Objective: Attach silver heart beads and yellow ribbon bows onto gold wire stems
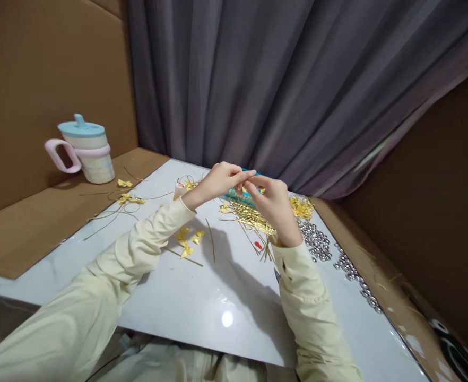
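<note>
My left hand (220, 182) and my right hand (273, 204) meet above the far middle of the white table (202, 297), fingertips pinched together on a small yellow piece I cannot make out clearly. Right below them lies a bundle of thin gold strips (253, 218). Small gold bows (187, 241) lie on the table under my left forearm. Both arms wear pale yellow sleeves.
A pink-handled cup with a blue lid (86, 151) stands on the brown ledge at left. More gold bows (301, 207) and several silver beads (317, 241) lie at right. Loose gold strips (110, 215) lie at left. A grey curtain (297, 85) hangs behind.
</note>
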The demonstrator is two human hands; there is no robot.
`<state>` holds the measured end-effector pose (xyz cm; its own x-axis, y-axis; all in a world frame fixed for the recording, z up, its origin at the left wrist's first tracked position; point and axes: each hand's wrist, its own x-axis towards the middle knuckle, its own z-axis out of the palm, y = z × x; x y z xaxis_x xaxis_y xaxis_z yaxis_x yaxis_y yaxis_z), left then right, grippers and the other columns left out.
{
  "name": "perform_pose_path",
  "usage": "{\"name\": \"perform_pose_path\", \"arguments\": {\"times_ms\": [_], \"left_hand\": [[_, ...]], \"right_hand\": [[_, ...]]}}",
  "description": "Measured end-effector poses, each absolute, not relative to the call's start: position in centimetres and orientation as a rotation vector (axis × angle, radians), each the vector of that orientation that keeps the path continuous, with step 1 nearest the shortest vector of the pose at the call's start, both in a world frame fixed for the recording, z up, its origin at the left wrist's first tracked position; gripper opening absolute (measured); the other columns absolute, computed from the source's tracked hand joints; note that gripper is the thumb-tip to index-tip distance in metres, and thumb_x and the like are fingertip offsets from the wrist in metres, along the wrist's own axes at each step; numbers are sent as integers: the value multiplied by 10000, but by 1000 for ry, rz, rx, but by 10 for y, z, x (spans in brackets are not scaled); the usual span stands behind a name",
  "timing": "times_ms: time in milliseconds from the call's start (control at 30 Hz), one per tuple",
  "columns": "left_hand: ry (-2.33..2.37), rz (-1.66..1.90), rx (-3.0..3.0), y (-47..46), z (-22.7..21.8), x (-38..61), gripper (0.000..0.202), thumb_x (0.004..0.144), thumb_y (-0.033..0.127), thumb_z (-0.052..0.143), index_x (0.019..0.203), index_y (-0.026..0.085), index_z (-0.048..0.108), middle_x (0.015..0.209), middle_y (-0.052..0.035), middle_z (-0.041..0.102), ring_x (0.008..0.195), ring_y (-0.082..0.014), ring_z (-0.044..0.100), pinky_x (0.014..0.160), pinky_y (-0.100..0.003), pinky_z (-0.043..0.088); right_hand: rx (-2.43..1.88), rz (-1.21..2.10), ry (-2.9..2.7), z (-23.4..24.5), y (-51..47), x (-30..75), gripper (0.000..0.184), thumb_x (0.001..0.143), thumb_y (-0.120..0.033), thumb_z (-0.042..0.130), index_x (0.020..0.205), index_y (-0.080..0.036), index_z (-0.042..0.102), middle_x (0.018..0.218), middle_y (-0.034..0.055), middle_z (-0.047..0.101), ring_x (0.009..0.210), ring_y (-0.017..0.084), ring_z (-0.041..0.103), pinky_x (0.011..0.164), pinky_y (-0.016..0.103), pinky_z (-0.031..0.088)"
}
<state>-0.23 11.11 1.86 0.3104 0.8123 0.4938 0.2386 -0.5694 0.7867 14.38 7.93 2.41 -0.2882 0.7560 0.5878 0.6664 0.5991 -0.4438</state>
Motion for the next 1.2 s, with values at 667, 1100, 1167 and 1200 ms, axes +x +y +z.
{"name": "perform_pose_path", "arguments": {"times_ms": [667, 1100, 1167, 1200], "left_hand": [[929, 1227, 2036, 112, 15, -4, 475, 813, 567, 547, 556, 169, 568, 532, 24, 555, 548, -113, 512, 520, -226, 321], [1033, 1221, 1856, 125, 15, -6, 585, 892, 636, 389, 645, 151, 604, 674, -61, 696, 721, -171, 685, 731, -256, 506], [993, 1208, 1809, 130, 14, -7, 593, 910, 640, 334, 706, 156, 609, 757, -63, 712, 806, -168, 683, 791, -254, 498], [940, 1155, 1781, 131, 13, -7, 607, 919, 645, 292, 740, 161, 612, 789, -63, 716, 842, -166, 679, 815, -254, 493]], "right_hand": [[-1208, 72, -2051, 17, 86, 143, 185, 854, -195, 597, 831, -163, 778, 837, 88, 775, 758, 225, 714, 672, 290, 476], [-1297, -314, -1954, 12, 87, 140, 211, 817, -129, 577, 668, -171, 720, 599, 61, 697, 579, 191, 618, 717, 341, 402], [-1256, -259, -1939, 14, 87, 144, 197, 840, -178, 581, 713, -180, 731, 665, 56, 725, 599, 184, 634, 680, 317, 426], [-1215, -199, -1925, 15, 88, 145, 182, 844, -203, 591, 736, -181, 736, 714, 59, 740, 639, 187, 652, 671, 307, 440]]}}
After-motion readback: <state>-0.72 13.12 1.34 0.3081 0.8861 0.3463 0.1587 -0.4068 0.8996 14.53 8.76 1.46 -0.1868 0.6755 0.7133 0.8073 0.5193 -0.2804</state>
